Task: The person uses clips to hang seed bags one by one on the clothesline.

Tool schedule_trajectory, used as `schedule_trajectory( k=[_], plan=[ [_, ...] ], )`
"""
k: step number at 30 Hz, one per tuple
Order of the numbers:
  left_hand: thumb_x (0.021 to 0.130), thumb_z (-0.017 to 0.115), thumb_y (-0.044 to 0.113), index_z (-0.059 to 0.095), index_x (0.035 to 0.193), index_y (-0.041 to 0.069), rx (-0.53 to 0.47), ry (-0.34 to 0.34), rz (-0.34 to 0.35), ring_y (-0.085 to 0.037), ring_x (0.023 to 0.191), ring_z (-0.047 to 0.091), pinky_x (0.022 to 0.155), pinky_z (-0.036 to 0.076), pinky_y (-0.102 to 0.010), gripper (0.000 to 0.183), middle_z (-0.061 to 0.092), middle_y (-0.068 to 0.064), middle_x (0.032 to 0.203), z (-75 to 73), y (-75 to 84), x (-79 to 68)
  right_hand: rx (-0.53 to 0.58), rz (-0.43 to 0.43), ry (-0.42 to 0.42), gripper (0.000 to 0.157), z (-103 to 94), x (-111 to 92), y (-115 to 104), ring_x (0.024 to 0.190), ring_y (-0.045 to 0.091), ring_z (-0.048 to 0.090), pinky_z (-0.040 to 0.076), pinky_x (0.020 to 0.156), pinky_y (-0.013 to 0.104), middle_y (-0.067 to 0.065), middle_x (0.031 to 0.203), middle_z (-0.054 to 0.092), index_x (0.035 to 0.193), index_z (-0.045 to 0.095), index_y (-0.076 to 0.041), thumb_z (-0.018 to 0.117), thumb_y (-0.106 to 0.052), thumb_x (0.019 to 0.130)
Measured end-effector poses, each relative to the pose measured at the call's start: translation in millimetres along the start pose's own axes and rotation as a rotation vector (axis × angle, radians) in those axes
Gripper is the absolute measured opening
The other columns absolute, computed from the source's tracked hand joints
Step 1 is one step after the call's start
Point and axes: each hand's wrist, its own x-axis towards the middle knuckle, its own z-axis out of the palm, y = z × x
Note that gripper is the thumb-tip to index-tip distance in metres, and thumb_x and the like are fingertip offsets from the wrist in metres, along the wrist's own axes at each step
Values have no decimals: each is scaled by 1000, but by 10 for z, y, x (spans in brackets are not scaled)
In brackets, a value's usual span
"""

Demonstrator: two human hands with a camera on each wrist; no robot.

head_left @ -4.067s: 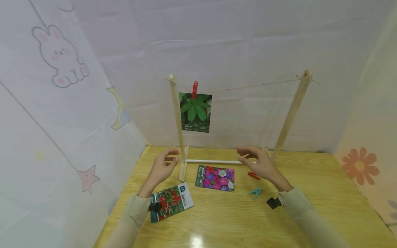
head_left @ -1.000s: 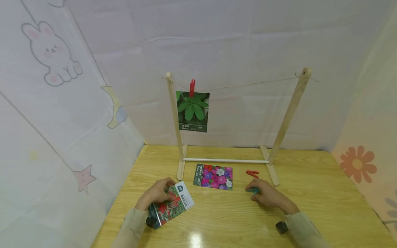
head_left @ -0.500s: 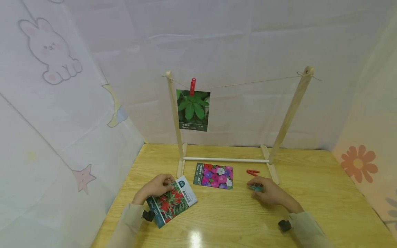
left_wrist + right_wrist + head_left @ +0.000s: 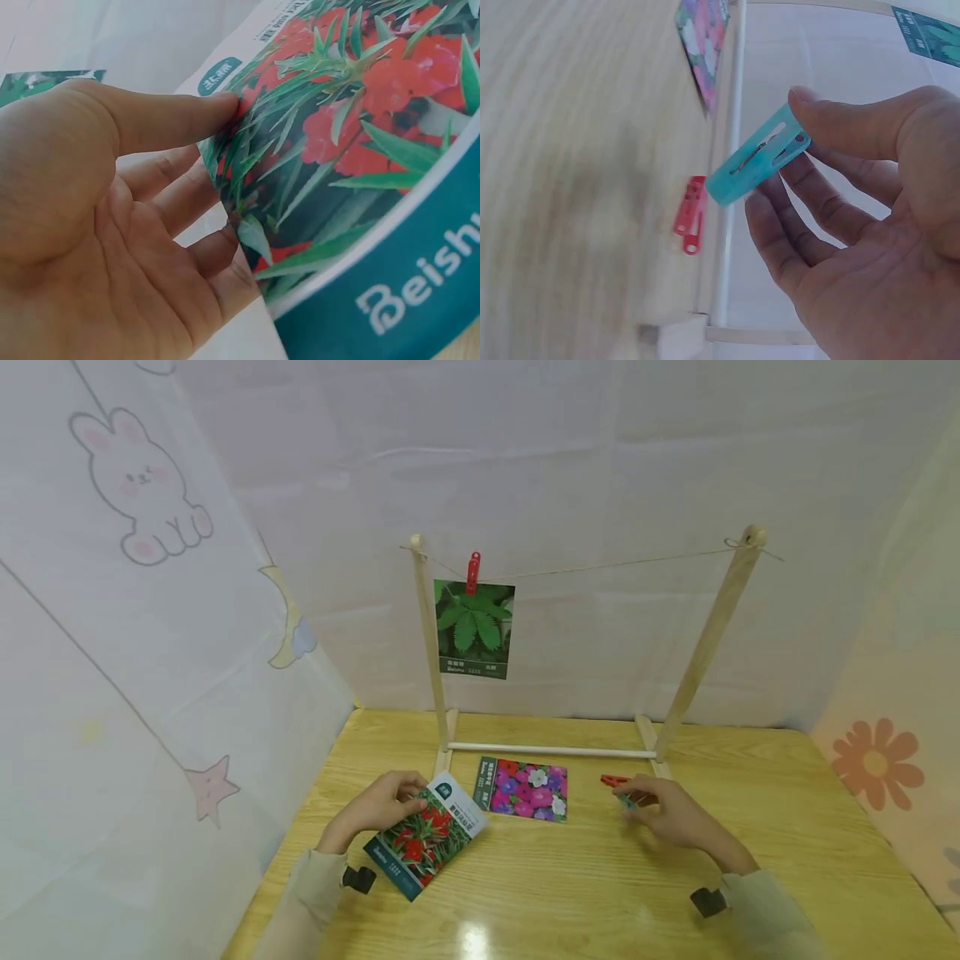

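My left hand [image 4: 378,807] pinches the edge of a seed packet [image 4: 426,837] with red flowers. In the left wrist view the thumb lies on the front of the packet [image 4: 360,142] and the fingers are behind it. My right hand [image 4: 670,814] holds a turquoise clothespin [image 4: 759,156] by one end, between thumb and fingers. A red clothespin [image 4: 615,781] lies on the table just beyond that hand. Between the hands a packet with pink and purple flowers [image 4: 527,791] lies flat.
A wooden frame [image 4: 708,639] stands at the back with a string [image 4: 622,563] tied between its posts. From the string hangs a green leaf packet [image 4: 475,631], clipped by a red clothespin [image 4: 473,572] near the left post. Printed cloth walls surround the wooden table [image 4: 570,893].
Both hands came down from above the table. The left took the red-flower packet and raised and turned it; the right picked up the turquoise clothespin and drew slightly right.
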Motion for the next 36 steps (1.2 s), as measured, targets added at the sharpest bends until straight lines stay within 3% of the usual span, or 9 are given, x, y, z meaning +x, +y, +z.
schedule_trajectory(
  k=[7,15,26,36],
  plan=[
    [109,63,18,69,129,2,47,32,84,-43,116,69,96,59,-60,26,68,-25,133,-41,93,-7,12,11,39,31,-146,35,-104,101,24,72,64,86,34,14,117,72,129,71,-3,76,-7,99],
    [111,60,16,71,128,6,56,34,116,-33,110,72,94,60,-55,23,73,-15,125,-59,216,25,-20,-34,71,30,-265,80,-209,102,24,73,64,85,34,13,119,74,130,71,-3,75,-8,101],
    [112,59,22,68,136,6,1,73,42,-33,116,69,96,59,-55,30,72,-13,128,-54,396,132,-19,-87,102,27,-415,165,-364,99,18,73,64,85,31,9,115,76,128,73,-4,73,-5,101],
    [109,63,16,65,139,4,-54,141,72,-36,119,72,97,61,-53,32,75,-18,128,-68,599,276,-60,-92,117,30,-581,246,-452,101,24,73,63,87,33,10,116,75,131,72,-1,73,-5,101]
  ],
)
